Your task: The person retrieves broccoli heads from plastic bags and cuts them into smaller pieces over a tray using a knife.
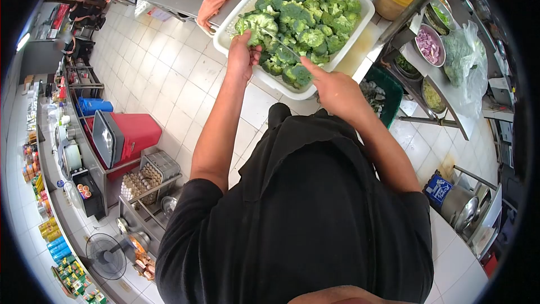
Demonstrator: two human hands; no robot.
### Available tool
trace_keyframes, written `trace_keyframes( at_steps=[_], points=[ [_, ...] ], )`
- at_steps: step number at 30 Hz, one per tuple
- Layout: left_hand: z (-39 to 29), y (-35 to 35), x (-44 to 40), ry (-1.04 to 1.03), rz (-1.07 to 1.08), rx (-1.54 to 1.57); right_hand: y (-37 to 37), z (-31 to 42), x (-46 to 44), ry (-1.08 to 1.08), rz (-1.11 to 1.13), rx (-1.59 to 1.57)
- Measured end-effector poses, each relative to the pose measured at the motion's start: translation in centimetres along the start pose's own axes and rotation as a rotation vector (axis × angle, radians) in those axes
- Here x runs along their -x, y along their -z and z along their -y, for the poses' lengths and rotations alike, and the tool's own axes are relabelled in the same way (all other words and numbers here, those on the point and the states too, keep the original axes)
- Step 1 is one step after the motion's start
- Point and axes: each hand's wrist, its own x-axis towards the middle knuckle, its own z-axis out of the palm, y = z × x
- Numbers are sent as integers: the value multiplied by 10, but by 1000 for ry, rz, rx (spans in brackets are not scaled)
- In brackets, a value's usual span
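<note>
White floor tiles (169, 50) lie beyond one basket (367, 7) in the head view, heaped with florets (315, 36) too many to count. One left hand (241, 59) pinches one broccoli piece (256, 24) over it; one right hand (336, 93) clasps one knife (289, 50). Cutting seems underway; the next stroke calls for steadiness.

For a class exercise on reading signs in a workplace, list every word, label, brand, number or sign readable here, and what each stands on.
No text can be read with certainty.
Blue package at right: white lettering, too skewed and blurred to read.
Green packets at lower left: printing too small.
Yellow packets at left: also too small.
White basket and knife: no lettering can be made out.
</note>
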Motion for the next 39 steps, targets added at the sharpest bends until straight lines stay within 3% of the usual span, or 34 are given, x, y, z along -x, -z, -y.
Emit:
trace_keyframes(
  at_steps=[2,5,8,14,23,26,30,33,35,38,39],
  points=[
    [-1,-4,7,-32,-26,-50,-4,-20,5,40,-15,-236],
    [-2,-6,13,-90,-57,-113,-5,-30,28,91,-155,-310],
    [0,-4,13,-129,-42,-195,9,-19,44,-21,-99,-180],
    [2,-8,17,-252,-47,-440,24,5,41,-1,-27,126],
    [33,4,0,-588,-130,-884,22,2,26,20,-17,238],
    [21,-8,19,-521,-128,-962,26,11,14,46,-32,211],
    [24,-4,12,-564,-139,-884,22,-1,4,79,-32,36],
    [23,-4,11,-588,-153,-865,54,13,16,-283,243,-466],
    [28,-1,4,-606,-184,-870,47,6,25,-285,161,-570],
    [10,-8,8,-217,-111,-273,23,-22,37,-115,-41,-491],
    [-1,-8,17,-141,-52,-247,21,-22,39,-74,-71,-430]
  ],
)
